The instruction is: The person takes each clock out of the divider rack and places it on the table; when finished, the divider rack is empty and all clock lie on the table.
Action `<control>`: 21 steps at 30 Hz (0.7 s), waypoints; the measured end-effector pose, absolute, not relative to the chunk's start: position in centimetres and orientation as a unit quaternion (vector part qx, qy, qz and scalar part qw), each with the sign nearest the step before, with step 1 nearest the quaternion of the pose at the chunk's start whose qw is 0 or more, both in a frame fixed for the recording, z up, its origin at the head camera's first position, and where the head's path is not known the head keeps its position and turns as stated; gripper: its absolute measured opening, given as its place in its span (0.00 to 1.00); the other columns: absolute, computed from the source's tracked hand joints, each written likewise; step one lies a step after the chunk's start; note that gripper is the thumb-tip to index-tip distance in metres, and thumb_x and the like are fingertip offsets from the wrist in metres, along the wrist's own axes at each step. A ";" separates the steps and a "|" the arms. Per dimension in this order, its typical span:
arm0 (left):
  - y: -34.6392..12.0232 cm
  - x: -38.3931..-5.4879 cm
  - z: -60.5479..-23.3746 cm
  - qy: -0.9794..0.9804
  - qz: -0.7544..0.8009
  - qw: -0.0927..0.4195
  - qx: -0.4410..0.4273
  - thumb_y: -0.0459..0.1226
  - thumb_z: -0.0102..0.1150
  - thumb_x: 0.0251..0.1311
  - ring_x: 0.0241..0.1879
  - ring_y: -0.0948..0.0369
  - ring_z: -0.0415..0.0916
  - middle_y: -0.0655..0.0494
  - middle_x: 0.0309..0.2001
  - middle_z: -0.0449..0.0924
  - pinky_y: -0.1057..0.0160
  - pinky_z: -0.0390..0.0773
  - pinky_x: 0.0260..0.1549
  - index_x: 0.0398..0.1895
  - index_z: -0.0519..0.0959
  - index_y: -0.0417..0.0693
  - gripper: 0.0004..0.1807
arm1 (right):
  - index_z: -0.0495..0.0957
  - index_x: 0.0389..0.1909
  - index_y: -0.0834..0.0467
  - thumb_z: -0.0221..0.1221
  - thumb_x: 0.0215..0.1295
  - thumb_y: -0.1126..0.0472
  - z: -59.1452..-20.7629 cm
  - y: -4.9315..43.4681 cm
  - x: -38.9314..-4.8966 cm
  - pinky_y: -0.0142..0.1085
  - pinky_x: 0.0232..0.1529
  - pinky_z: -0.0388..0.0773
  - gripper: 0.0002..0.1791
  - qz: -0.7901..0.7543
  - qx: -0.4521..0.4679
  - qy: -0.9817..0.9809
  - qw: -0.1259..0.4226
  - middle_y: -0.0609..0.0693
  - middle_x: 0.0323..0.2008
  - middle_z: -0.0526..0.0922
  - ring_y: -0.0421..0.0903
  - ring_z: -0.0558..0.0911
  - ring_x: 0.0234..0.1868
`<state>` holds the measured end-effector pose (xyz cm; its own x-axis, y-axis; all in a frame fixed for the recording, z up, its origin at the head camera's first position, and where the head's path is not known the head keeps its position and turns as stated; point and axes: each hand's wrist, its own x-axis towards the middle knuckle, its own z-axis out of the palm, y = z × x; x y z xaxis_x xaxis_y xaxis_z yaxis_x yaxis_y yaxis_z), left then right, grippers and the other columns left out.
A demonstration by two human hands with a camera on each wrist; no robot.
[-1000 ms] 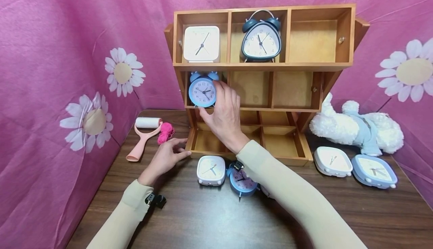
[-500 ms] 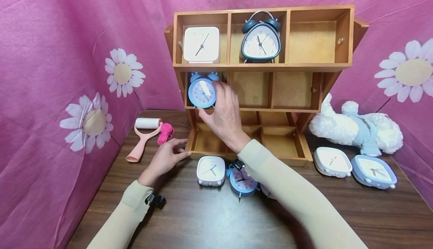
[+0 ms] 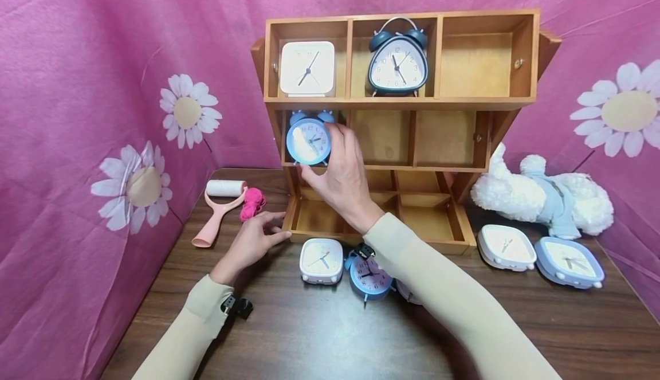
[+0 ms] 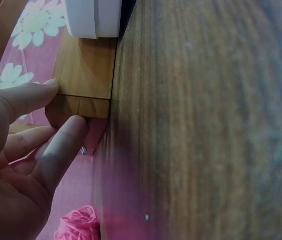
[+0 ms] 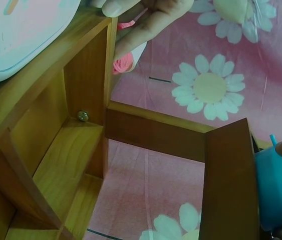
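My right hand [image 3: 342, 176] holds a light-blue twin-bell alarm clock [image 3: 301, 146] in the left compartment of the wooden shelf's middle tier, thumb low and fingers along its right side. In the right wrist view the clock's blue body [image 5: 277, 187] shows at the right edge, a fingertip close to its leg. My left hand [image 3: 256, 238] grips the front left corner of the wooden shelf [image 3: 402, 105]; in the left wrist view the thumb and fingers lie on either side of that corner [image 4: 83, 106]. A white square clock [image 3: 307, 69] and a dark-green triangular alarm clock [image 3: 398, 67] stand on the top tier.
Before the shelf lie a white clock [image 3: 322, 261] and another blue twin-bell clock [image 3: 370, 279], partly under my right sleeve. At right are a white clock [image 3: 507, 246], a blue clock [image 3: 569, 261] and a plush toy [image 3: 541, 194]. A lint roller [image 3: 219, 211] and pink yarn [image 3: 252, 202] lie left.
The glare on the blue clock's face shifts as it tilts slightly within its compartment. Both hands keep their places.
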<state>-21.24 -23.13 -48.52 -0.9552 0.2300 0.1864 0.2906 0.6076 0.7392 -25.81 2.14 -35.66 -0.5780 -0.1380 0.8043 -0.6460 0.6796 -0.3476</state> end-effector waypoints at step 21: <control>-23.8 -22.3 -50.4 -0.899 -0.411 0.045 -0.145 0.51 0.82 0.65 0.42 0.62 0.92 0.49 0.50 0.92 0.63 0.85 0.43 0.67 0.88 0.46 0.32 | 0.70 0.76 0.68 0.80 0.61 0.50 -34.9 2.8 -23.4 0.49 0.74 0.79 0.48 0.348 0.251 -0.829 0.360 0.65 0.69 0.75 0.59 0.77 0.69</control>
